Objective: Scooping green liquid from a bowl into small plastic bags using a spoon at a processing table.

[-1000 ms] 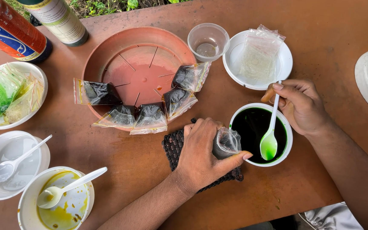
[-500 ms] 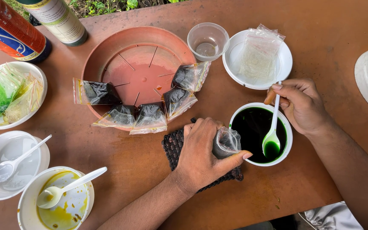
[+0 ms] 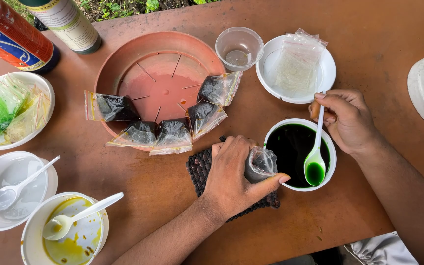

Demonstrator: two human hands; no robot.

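Left hand (image 3: pixel 231 176) closed around a small clear plastic bag (image 3: pixel 260 164), fingers pinching it over a dark woven mat (image 3: pixel 199 169) on the brown table (image 3: pixel 384 29). Right hand (image 3: pixel 344 120) fingers pressed together on a white plastic spoon (image 3: pixel 316 156), its bowl filled with green liquid, inside the white bowl of dark green liquid (image 3: pixel 293 147). Nearby, a terracotta plastic saucer (image 3: pixel 123 64) with filled dark bags (image 3: pixel 172 133).

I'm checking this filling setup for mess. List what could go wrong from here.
1. The white plastic spoon in the right hand carries green liquid over the white bowl of dark green liquid; it could drip on the brown table on the way to the bag.
2. The left hand grips the small clear plastic bag by the bowl; its crumpled mouth may make the liquid miss.
3. That hand could nudge the bowl's rim.
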